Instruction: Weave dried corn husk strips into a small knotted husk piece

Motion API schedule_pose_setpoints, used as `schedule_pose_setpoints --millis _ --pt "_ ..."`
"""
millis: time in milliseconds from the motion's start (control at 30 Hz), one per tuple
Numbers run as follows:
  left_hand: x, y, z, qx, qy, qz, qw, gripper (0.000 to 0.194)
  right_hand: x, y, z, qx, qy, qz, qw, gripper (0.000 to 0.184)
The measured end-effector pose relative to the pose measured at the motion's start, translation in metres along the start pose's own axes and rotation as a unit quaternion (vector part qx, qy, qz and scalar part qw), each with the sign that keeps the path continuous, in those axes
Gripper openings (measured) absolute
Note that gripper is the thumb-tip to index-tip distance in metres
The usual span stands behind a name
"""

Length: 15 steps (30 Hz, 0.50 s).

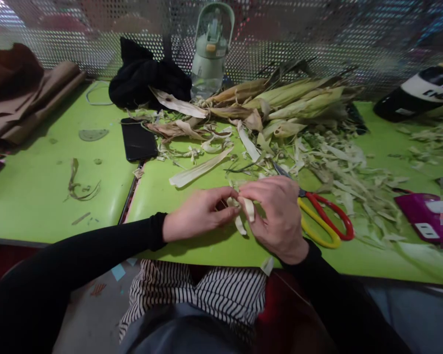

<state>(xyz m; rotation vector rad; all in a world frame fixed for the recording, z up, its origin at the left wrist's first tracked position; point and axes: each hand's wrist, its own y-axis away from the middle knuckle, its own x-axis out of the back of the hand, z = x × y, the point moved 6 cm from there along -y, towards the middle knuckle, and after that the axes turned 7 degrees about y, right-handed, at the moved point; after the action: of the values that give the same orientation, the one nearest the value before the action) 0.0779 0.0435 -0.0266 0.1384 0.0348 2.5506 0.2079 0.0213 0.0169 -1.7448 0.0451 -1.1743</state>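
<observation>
Near the front edge of the green table, my left hand (203, 214) and my right hand (276, 214) meet, both closed on a pale corn husk strip (248, 209). One end curls down between the right thumb and fingers; part of the strip is hidden by the fingertips. Scissors (330, 221) with one red and one yellow handle lie beside my right hand, their blades partly behind it. A longer flat piece of corn husk (201, 169) rests on the table just beyond my left hand.
Corn husks (299, 105) are heaped at the back, with shreds (350, 172) spread to the right. A black phone (138, 140), a pale green water bottle (208, 64), black cloth (143, 76), brown paper (29, 93), a dark bottle (417, 93) and a purple object (419, 214) stand or lie around.
</observation>
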Motion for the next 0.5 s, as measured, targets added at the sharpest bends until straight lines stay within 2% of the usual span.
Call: schedule_pose_setpoints --millis 100,233,300,400,500 --pt "-0.001 0.000 0.000 -0.009 0.017 -0.005 1.000 0.008 -0.004 0.000 0.003 -0.033 -0.008 -0.030 0.999 0.009" --pt "-0.003 -0.001 -0.005 0.027 0.138 -0.014 0.990 0.011 -0.003 0.000 0.008 -0.078 -0.039 -0.034 0.996 0.006" --pt "-0.003 -0.001 -0.006 0.041 0.207 -0.008 0.977 0.010 0.004 -0.001 0.004 -0.051 -0.005 0.000 0.999 0.011" --pt "-0.002 -0.002 -0.008 0.068 0.316 0.011 0.946 0.013 0.013 -0.002 -0.007 0.032 0.080 0.049 0.995 0.021" --pt "-0.003 -0.003 -0.010 0.074 0.379 0.029 0.922 0.016 0.012 -0.002 -0.011 0.058 0.120 0.045 0.990 0.021"
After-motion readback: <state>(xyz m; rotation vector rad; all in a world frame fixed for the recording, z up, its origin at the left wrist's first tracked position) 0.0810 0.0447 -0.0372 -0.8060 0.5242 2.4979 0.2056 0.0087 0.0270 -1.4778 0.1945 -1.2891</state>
